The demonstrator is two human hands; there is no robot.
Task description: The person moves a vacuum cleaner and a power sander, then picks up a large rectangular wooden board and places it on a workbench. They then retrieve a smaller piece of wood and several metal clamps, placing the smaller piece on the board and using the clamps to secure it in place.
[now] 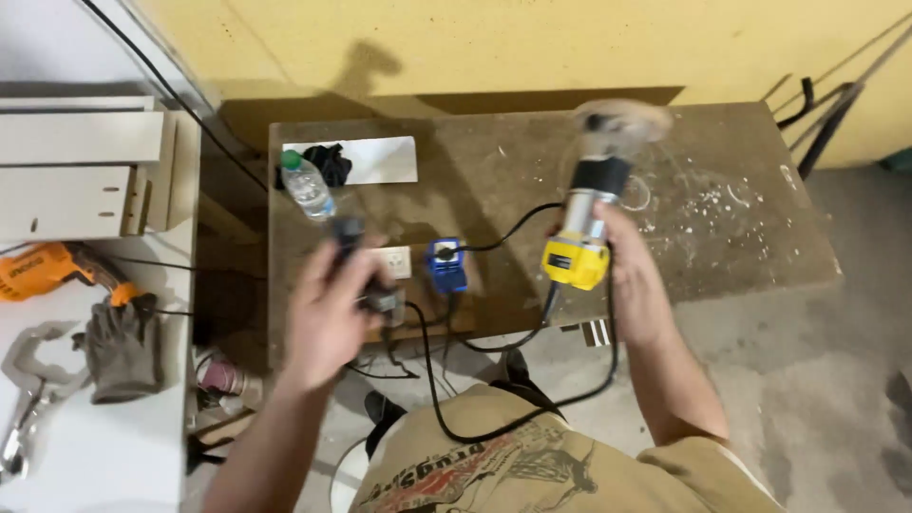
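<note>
Overhead, left hand (328,309) clamped on black plug (350,237); right hand (632,275) gripping yellow router (584,223)

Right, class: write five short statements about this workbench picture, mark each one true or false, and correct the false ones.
1. The right hand holds a yellow and silver router. True.
2. The left hand is empty. False: its fingers are closed on a dark plug with a black cord.
3. A plastic water bottle lies on the brown workbench. True.
4. The orange drill sits on the brown workbench. False: it lies on the white table to the left.
5. A grey glove rests on the white table beside the drill. True.
</note>
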